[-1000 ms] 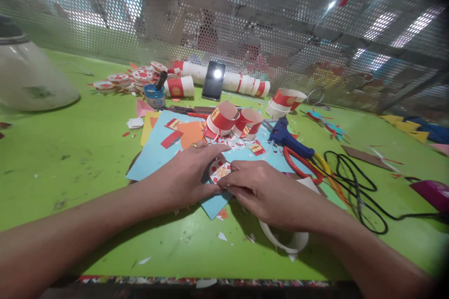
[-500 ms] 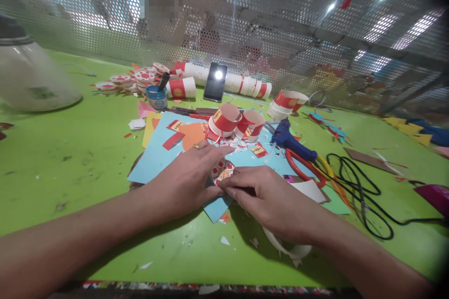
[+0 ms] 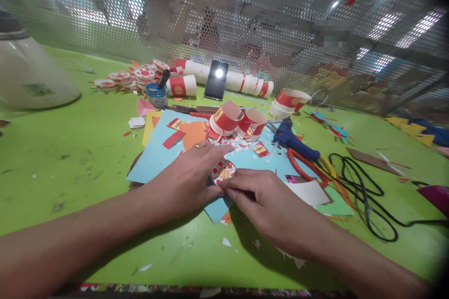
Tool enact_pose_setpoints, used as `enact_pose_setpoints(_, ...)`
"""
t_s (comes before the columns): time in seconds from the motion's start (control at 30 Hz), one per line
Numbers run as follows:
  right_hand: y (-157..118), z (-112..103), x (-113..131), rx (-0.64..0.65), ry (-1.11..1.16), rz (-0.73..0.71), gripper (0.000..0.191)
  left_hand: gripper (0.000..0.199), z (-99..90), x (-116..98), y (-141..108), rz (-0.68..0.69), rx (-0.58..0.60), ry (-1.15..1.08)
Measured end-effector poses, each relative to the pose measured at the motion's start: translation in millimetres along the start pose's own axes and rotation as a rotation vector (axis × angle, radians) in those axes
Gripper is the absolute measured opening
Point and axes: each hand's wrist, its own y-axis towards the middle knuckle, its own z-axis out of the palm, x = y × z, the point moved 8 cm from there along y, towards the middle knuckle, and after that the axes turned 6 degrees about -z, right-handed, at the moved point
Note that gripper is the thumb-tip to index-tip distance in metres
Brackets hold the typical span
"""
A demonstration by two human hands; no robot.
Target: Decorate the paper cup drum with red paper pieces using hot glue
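Between my hands a round red-and-white patterned disc (image 3: 223,172) lies over the light blue paper (image 3: 157,154). My left hand (image 3: 192,173) curves around its left side, thumb and fingers apart, with a ring on one finger. The thumb and fingertips of my right hand (image 3: 266,201) are pinched together at the disc's lower right edge. What sits between those fingertips is too small to make out. Just beyond the disc stand two cut red-and-white paper cup pieces (image 3: 226,118), with small red and white scraps around them.
A blue glue gun (image 3: 294,139) and orange-handled scissors (image 3: 301,166) lie to the right, beside a looped black cable (image 3: 365,201). Farther back are a phone (image 3: 216,80), a blue jar (image 3: 156,95), stacked cups (image 3: 181,86) and decorated discs (image 3: 144,73).
Both hands stay at the disc, almost unmoved. The white curved strip below my right hand is now mostly hidden behind it. The view has shifted slightly.
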Motion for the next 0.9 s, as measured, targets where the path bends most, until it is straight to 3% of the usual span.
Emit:
enact_pose_setpoints(0.27,-0.3,-14.0,4.3,-0.087,-0.014,-0.085,0.028,0.057,-0.3,-2.0,0.0,-0.01,0.021,-0.026)
enact_pose_setpoints(0.9,-5.1,2.1,3.3,-0.007,-0.459,-0.162,0.033,0.059,1.5,0.4,1.9,-0.041,0.05,-0.027)
